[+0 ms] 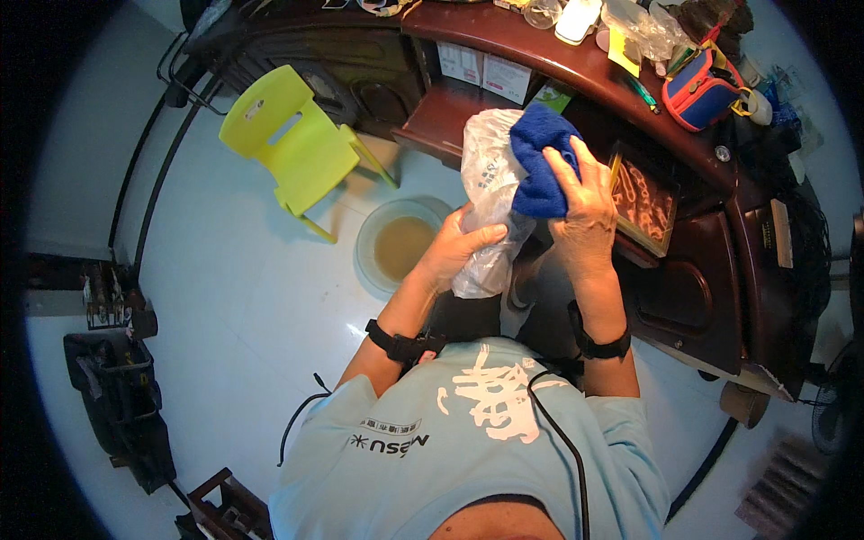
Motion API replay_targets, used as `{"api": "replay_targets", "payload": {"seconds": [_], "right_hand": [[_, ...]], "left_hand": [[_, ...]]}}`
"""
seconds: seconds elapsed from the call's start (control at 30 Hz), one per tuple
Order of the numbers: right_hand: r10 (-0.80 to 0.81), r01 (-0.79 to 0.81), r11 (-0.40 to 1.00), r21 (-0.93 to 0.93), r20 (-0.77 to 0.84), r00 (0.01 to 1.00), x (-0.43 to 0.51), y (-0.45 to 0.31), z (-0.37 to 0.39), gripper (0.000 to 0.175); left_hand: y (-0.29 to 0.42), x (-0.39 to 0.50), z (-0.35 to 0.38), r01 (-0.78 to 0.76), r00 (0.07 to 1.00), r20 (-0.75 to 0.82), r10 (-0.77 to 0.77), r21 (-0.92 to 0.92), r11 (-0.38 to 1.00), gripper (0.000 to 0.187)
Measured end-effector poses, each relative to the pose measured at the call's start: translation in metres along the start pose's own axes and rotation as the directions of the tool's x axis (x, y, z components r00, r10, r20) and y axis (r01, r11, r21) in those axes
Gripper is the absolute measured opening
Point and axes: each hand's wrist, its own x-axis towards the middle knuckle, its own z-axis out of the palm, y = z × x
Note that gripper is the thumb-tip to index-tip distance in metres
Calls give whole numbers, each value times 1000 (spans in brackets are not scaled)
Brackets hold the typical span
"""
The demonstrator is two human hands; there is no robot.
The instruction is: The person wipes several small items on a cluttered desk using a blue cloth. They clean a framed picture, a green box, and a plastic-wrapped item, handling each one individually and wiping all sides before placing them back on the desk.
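Observation:
My left hand [455, 246] grips the lower side of a bulky item wrapped in a translucent white plastic bag [487, 158], with the thumb lying across it. What the bag contains cannot be made out. In my right hand [587, 209] is a folded dark blue cloth [540, 158], pressed against the bag's upper right side. Both hands are above my lap, in front of the open part of a dark wooden desk [445, 118]. A basin [362, 236] of cloudy brownish water stands on the floor to the left of my left hand.
A lime-green plastic chair [310, 165] stands left of the basin. White boxes [506, 77] sit in the desk's recess. A gold-edged box with shiny brown fabric [644, 202] lies right of my right hand. On the desktop are a blue-and-red pouch [702, 88] and plastic bags [644, 30].

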Motion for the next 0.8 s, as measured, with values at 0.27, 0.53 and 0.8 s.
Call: {"api": "replay_targets", "payload": {"seconds": [0.27,0.53,0.8], "right_hand": [[488,-641,289,711,467,738,-29,30,23,44],[403,-578,-151,802,584,705,-34,-4,34,63],[293,-533,-563,631,756,585,-48,5,38,50]], "left_hand": [[19,11,13,-252,949,-157,274,150,956,55],[8,26,28,-371,806,44,591,816,444,88],[20,2,47,-429,802,231,551,865,261,90]]}}
